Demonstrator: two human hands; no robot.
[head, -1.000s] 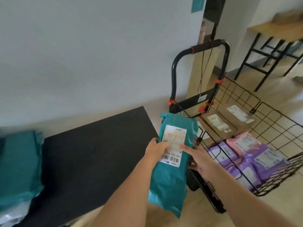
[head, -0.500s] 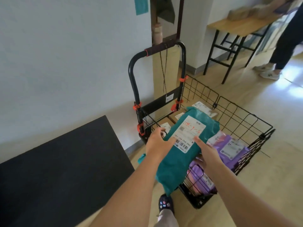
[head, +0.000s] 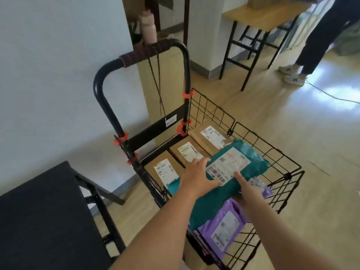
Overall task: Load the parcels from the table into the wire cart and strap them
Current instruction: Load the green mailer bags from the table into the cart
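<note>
Reaching over the black wire cart, both hands were on a teal plastic bag parcel with a white paper label. The parcel was at the top of the cart, lying slanted across the purple plastic bag parcels on the near right side. Its far end pointed at the far right wall of the cart. Its near end stuck out by the near left side. I could not tell if it was resting fully on the purple bags.

The left hand lay on top of the parcel at its left edge. Its fingers were straight and spread, pressing down, not wrapped round the bag. The right hand held the parcel at its near right edge. One finger or thumb lay flat on the label and the others were tucked under the bag, so the parcel was pinched between them.

Three brown cardboard boxes with white labels sat side by side along the far left side of the cart, just under the tall black tube handle. A thin dark cord hung down from the handle's wrapped grip.

A black table stood at the near left, close beside the cart. Far off on the right was a wooden table with black legs. A person in dark trousers and white shoes stood next to it.
</note>
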